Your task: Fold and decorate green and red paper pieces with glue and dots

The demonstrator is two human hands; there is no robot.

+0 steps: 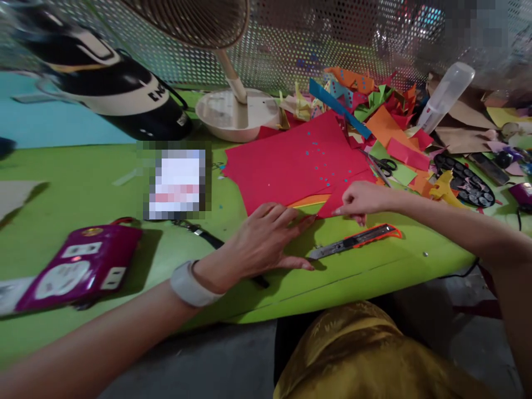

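Observation:
My left hand (266, 238) lies with its fingers spread, fingertips at the lower edge of a large red sheet of paper (286, 160) and thumb near the blade tip of a utility knife (357, 241). At the sheet's lower right corner, my right hand (363, 200) has curled fingers, pinching a red paper piece (330, 204). A yellow-orange paper edge (310, 200) peeks out beneath the red. Small blue dots are scattered over the sheet. The knife, with its orange-edged handle, lies on the green table (291, 299) just below my hands, touched by neither grip.
Paper scraps (394, 127) heap at the back right, with scissors (386, 165) among them. Behind the sheet stands a fan (236, 119). To the left are a black bottle (124, 88), a blurred-out phone-like object (178, 183) and a purple device (91, 263). A clear bottle (446, 94) leans at right.

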